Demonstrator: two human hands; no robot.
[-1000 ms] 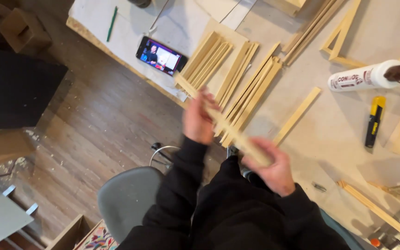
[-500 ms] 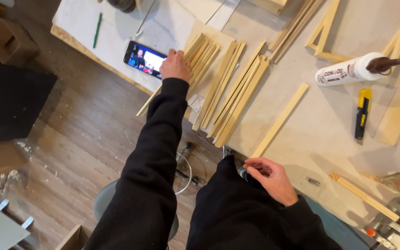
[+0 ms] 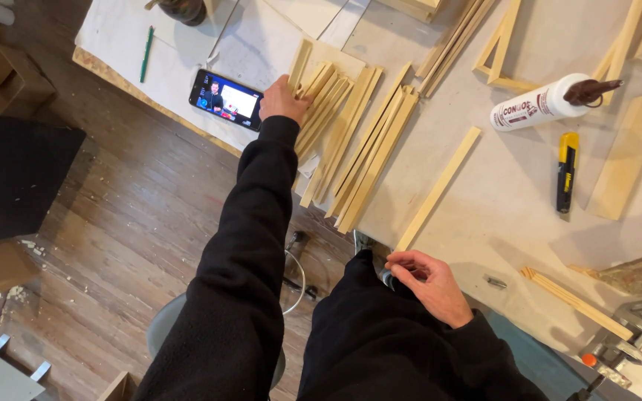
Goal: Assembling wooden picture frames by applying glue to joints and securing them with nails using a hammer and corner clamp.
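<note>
Fingers of the left hand (image 3: 282, 98) are seemingly closing on wood strips (image 3: 319, 111) beside the phone (image 3: 226, 99); right hand (image 3: 431, 284) is curling loosely, well apart.

A home woodworking shop or hobby bench is shown. A paper-covered worktable (image 3: 529, 193) is spread with many thin pale wooden strips (image 3: 351, 141), partly assembled triangular frames (image 3: 503, 48) and a wood block (image 3: 626, 160). A white glue bottle (image 3: 540, 104) and a yellow utility knife (image 3: 567, 171) are laid among them, and a metal clamp (image 3: 633, 334) is seen at the edge. Sawdust and shavings are scattered over the worn plank floor (image 3: 113, 223)
</note>
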